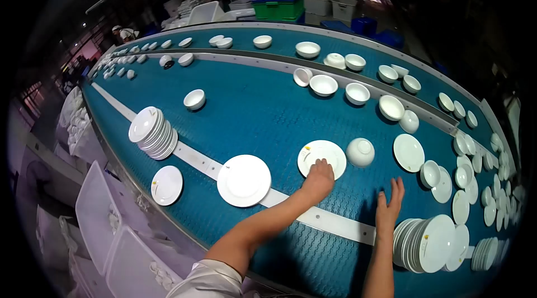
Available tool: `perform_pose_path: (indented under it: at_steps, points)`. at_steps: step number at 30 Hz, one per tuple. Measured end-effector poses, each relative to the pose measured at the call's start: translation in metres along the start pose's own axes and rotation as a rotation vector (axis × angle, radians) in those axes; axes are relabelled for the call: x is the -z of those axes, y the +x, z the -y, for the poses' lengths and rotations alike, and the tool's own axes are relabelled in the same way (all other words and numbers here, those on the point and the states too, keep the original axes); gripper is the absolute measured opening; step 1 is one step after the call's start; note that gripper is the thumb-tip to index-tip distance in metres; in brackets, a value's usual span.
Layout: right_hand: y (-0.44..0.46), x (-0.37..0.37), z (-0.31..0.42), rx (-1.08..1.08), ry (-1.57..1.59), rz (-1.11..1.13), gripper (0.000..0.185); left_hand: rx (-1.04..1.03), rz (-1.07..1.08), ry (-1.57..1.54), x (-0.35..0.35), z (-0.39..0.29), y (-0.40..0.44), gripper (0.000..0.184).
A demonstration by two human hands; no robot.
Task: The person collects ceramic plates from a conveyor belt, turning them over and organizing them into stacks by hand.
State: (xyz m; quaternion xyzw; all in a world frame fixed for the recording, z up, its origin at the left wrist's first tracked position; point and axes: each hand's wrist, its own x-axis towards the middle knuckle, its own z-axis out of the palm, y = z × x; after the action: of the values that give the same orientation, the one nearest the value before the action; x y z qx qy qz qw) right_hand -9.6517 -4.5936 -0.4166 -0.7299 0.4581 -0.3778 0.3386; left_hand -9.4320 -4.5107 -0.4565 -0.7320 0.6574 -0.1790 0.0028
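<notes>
My left hand [320, 179] reaches over the near rim of a white plate [314, 155] with a small yellow mark. Its fingers are bent together on the plate's face, and the thumb is hidden. To the right, my right hand [390, 208] is raised above the belt with fingers apart and nothing in it. Beside the plate, an upturned white bowl [360, 152] rests on the blue conveyor belt [246, 122]. A tilted stack of white plates [435, 244] is just right of my right hand.
A larger plate [244, 180] overlaps the white divider strip [318, 217]; another plate stack [154, 133] leans farther left. Several bowls [323, 85] line the rail, and many dishes crowd the right end. White bins [137, 264] stand along the near side, blue and green crates [278, 8] beyond.
</notes>
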Motion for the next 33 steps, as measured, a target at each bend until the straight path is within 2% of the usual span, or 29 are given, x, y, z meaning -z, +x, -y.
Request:
perform_pose_path:
  at_steps: [1,2,3,4,5,6,8,9,10,11,12,14,16,18,19,20,22,24,26,28,30,31,33]
  points:
    - [0.04,-0.024,-0.048,0.082,-0.129,-0.089,0.052,0.03,0.049,-0.169,0.016,0.011,0.006,0.029]
    - [0.078,-0.042,-0.097,0.04,-0.312,-0.128,0.057,0.043,0.087,-0.353,0.031,0.024,0.009,0.024]
    - [0.113,-0.048,-0.127,-0.049,-0.444,-0.09,0.058,0.2,-0.014,-0.541,0.049,0.04,0.011,0.022]
    - [0.136,-0.056,-0.14,-0.144,-0.586,-0.059,0.059,0.344,-0.124,-0.731,0.069,0.054,0.014,0.02]
    - [0.138,-0.076,-0.094,-0.16,-0.689,0.048,0.054,0.428,-0.13,-0.796,0.115,0.11,-0.005,0.02]
    - [0.146,-0.06,-0.091,-0.175,-0.805,0.146,0.049,0.362,-0.265,-0.713,0.132,0.111,-0.015,0.021]
    - [0.151,-0.044,-0.064,-0.106,-0.795,0.368,0.03,0.211,-0.52,-0.55,0.162,0.136,-0.042,0.025]
    - [0.163,-0.06,-0.138,0.18,-0.838,0.152,0.018,0.175,-0.461,-0.433,0.173,0.147,-0.062,0.028]
    - [0.163,-0.053,-0.125,0.242,-0.861,0.218,0.02,0.138,-0.394,-0.327,0.18,0.155,-0.084,0.032]
    - [0.159,-0.047,-0.111,0.265,-0.805,0.149,0.02,0.11,-0.295,-0.257,0.176,0.161,-0.106,0.036]
    - [0.142,-0.066,-0.052,0.273,-0.769,0.084,0.021,0.085,-0.181,-0.245,0.181,0.207,-0.145,0.035]
    - [0.138,-0.038,-0.021,0.188,-0.64,-0.021,0.024,-0.02,-0.002,-0.17,0.172,0.194,-0.174,0.037]
    - [0.125,-0.026,0.028,0.09,-0.261,-0.096,0.025,-0.064,0.026,-0.317,0.175,0.201,-0.18,0.04]
    - [0.081,-0.036,0.106,0.107,0.042,-0.102,0.022,-0.104,0.009,-0.435,0.175,0.211,-0.184,0.044]
    - [0.047,-0.072,0.163,0.175,0.011,-0.074,0.02,-0.122,-0.031,-0.486,0.17,0.25,-0.201,0.046]
    - [0.019,-0.083,0.195,0.245,-0.009,-0.039,0.017,-0.132,-0.065,-0.527,0.172,0.256,-0.206,0.048]
    - [-0.023,-0.106,0.233,0.618,-0.089,-0.014,0.011,0.105,-0.255,-0.445,0.19,0.279,-0.216,0.045]
    - [-0.055,-0.14,0.259,0.905,-0.071,0.139,0.018,0.587,-0.635,-0.362,0.203,0.326,-0.243,0.045]
    - [-0.086,-0.165,0.274,0.979,-0.066,0.32,0.023,1.054,-0.938,-0.493,0.206,0.388,-0.282,0.05]
    - [-0.107,-0.176,0.281,1.034,-0.172,0.429,0.025,1.424,-1.104,-0.883,0.198,0.446,-0.321,0.059]
    - [-0.108,-0.169,0.303,0.934,-0.193,0.739,0.029,1.554,-1.049,-1.165,0.178,0.497,-0.344,0.062]
    - [-0.104,-0.174,0.317,0.904,-0.165,0.795,0.035,1.616,-1.005,-1.305,0.163,0.514,-0.354,0.063]
    - [-0.094,-0.2,0.342,0.799,0.046,0.818,0.038,1.487,-1.093,-1.503,0.124,0.524,-0.352,0.063]
